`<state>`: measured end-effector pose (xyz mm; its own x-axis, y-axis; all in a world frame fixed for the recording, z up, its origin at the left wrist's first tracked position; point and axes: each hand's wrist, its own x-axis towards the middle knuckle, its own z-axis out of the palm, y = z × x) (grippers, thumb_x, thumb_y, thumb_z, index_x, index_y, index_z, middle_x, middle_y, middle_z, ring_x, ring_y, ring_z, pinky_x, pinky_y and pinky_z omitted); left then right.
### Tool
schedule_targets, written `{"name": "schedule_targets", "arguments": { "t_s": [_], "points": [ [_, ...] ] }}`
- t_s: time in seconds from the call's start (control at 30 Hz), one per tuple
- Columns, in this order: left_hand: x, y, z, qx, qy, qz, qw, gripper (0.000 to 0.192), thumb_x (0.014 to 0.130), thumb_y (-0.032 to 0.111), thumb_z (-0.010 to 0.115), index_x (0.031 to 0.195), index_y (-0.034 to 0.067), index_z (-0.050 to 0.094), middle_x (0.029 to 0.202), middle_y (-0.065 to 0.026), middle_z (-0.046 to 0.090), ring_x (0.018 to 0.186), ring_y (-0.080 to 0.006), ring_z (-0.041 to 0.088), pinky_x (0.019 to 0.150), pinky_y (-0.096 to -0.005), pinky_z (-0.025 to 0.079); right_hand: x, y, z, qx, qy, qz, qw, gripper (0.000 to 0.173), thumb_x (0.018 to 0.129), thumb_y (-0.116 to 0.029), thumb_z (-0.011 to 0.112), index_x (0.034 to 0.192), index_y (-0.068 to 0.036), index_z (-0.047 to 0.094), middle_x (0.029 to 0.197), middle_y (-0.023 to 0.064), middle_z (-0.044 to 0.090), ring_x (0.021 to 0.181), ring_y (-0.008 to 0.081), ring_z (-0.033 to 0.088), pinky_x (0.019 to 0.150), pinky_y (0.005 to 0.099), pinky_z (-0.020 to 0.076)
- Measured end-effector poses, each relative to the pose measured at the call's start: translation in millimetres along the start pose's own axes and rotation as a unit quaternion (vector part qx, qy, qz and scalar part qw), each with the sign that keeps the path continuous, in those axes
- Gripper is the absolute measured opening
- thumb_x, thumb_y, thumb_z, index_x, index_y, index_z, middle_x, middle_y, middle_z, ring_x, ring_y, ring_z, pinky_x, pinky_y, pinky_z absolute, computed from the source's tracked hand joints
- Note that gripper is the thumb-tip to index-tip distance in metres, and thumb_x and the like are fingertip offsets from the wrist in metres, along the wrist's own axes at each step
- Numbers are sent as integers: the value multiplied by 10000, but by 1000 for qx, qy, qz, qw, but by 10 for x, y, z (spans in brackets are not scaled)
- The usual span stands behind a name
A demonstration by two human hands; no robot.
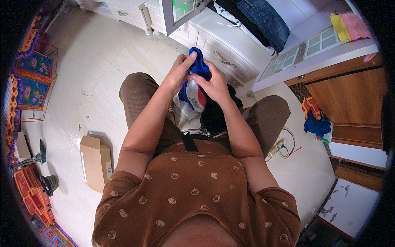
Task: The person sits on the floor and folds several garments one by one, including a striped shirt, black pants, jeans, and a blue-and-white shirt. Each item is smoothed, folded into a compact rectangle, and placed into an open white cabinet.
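A blue knitted fabric item (200,66) is held up between both hands, its top folded into a loop. My left hand (180,72) pinches its left side, with the thumb near the top. My right hand (214,83) grips the right side lower down. Beneath them hangs a blue, white and red piece (196,94) with lettering; whether it is joined to the blue knit cannot be told. Black fabric (214,115) lies between the legs, under the right forearm, and crumpled clear plastic (188,111) is beside it.
White drawers (228,58) stand ahead, below an open glass-paned door (182,14). Folded jeans (262,21) rest on a shelf. A cardboard box (94,163) is on the floor at left. A power strip (275,149) with cables lies right of my leg.
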<state>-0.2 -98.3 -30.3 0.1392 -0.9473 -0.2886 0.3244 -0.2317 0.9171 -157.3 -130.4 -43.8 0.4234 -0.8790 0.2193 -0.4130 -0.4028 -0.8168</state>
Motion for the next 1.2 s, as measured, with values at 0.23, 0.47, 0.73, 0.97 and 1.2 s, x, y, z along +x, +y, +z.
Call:
{"name": "schedule_targets", "arguments": {
  "t_s": [0.23,0.47,0.73,0.97,1.2],
  "points": [
    [-14,-31,-62,-71,-114,14,991,556,942,582,501,1082,48,561,984,-56,543,973,-154,536,832,-299,460,7,-143,-81,-27,10,37,999,541,753,-301,783,1186,-60,565,980,159,693,915,317,684,809,394,521],
    [-3,-52,38,-23,-119,45,992,564,977,566,421,1116,46,590,1039,-71,595,1011,-173,550,901,-344,445,137,52,-152,-38,53,85,994,332,795,-242,728,1036,-42,616,883,167,687,829,292,685,745,384,512],
    [198,3,11,-91,19,55,994,569,994,568,355,1045,54,593,954,-74,616,951,-209,594,868,-394,471,748,91,-502,188,156,120,962,282,796,-174,705,986,21,630,880,130,683,797,180,634,737,321,493],
    [386,82,109,-151,10,19,988,493,1000,511,394,1052,57,580,941,-73,621,919,-209,595,838,-382,475,1971,-331,-874,333,199,3,922,230,816,-123,688,998,1,620,919,68,656,795,150,612,704,299,498],
    [463,170,124,-107,-33,28,993,347,988,371,501,1085,49,586,932,-63,645,878,-181,614,797,-334,492,3295,-338,-1962,491,380,-40,783,338,796,-117,692,1091,-6,568,959,124,638,795,268,644,584,389,529]
  ]
}}
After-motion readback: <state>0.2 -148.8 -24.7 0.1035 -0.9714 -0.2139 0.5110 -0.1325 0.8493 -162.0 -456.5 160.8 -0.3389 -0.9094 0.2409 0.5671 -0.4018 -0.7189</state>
